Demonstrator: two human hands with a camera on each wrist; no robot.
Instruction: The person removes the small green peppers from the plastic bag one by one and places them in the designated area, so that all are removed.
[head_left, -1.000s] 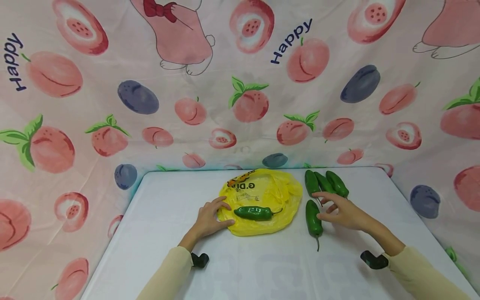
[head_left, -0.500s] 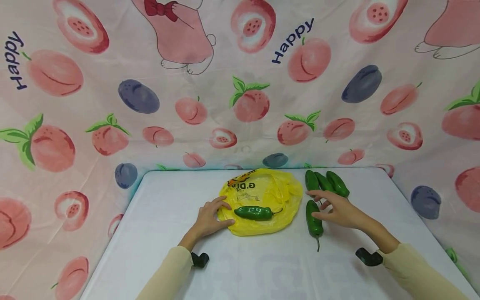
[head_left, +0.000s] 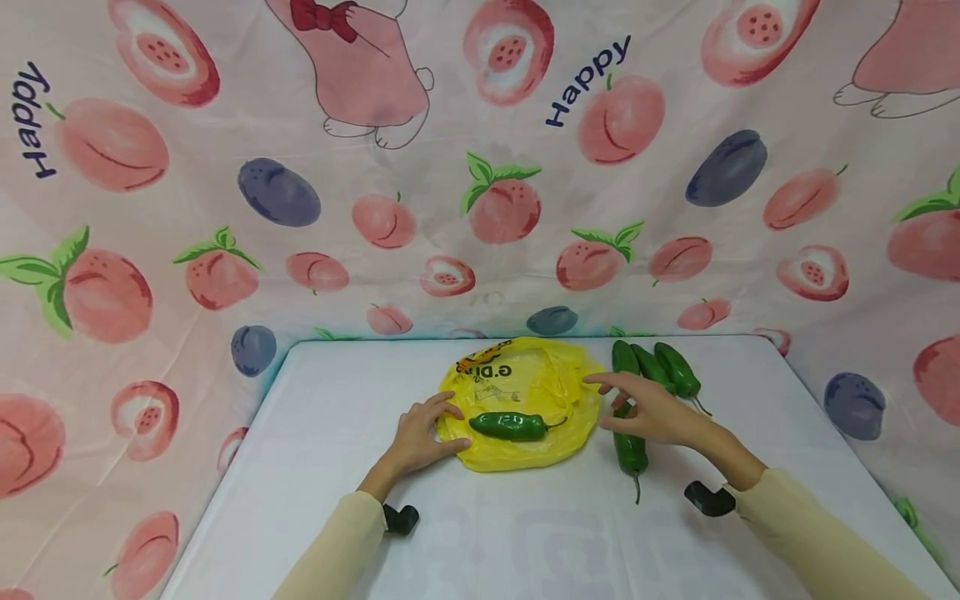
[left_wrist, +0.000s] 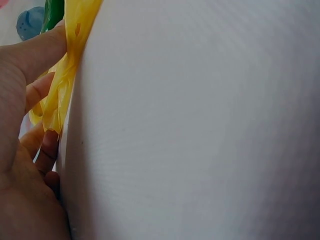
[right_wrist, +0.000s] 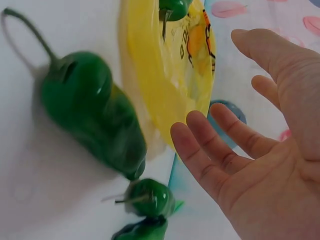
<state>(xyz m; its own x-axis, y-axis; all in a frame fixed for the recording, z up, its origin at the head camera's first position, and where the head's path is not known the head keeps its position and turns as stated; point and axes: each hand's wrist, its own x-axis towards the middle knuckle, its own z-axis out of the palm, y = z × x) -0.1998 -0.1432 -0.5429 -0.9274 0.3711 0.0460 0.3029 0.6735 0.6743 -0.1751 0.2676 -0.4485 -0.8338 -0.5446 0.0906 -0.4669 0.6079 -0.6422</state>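
Observation:
A yellow plastic bag lies spread in a rough circle on the white table. One glossy green chili pepper rests on it, stem to the right. My left hand touches the bag's left rim, thumb and fingers spread; the rim hides some fingertips in the left wrist view. Between the bag and my right arm lies a second green chili pepper, stem toward me. Over its far end hovers my right hand, fingers loosely extended and holding nothing. Its fingertips reach the bag's right edge in the head view.
Several more green chili peppers lie together at the back right of the table. A fruit-printed cloth hangs behind the table's back edge. Black wrist devices sit at both cuffs.
My right hand has moved left from beside the lone chili pepper, across it, to the bag's right edge. The left hand, bag and peppers stay where they were.

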